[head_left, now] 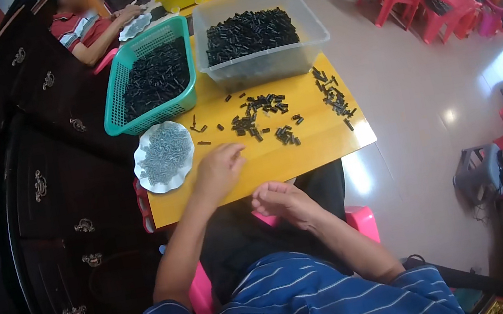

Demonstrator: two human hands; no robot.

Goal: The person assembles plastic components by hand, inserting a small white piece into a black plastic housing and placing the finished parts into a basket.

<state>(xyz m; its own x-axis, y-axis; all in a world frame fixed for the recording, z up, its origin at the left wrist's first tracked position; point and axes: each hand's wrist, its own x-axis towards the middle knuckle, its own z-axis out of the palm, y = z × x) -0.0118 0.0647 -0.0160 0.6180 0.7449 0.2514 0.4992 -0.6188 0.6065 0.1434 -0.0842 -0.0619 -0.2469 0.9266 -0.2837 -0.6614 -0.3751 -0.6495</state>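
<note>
My left hand [219, 171] is over the yellow table [293, 162], with fingers curled toward the thumb; anything in them is hidden. At the table's near edge my right hand [281, 200] is closed too, and what it may hold does not show. Short black tubular pieces [247, 124] lie in a loose pile just beyond my left hand, with a smaller cluster [287, 136] to its right. Beside my left hand stands a white scalloped plate [138, 155] heaped with small, clear, shiny pieces [165, 153].
A green basket [113, 107] and a translucent plastic tub [266, 68], both full of black pieces, stand at the table's far side. More black pieces [334, 98] lie along the right edge. A dark cabinet [62, 190] rises on the left. A person [83, 32] sits beyond the basket.
</note>
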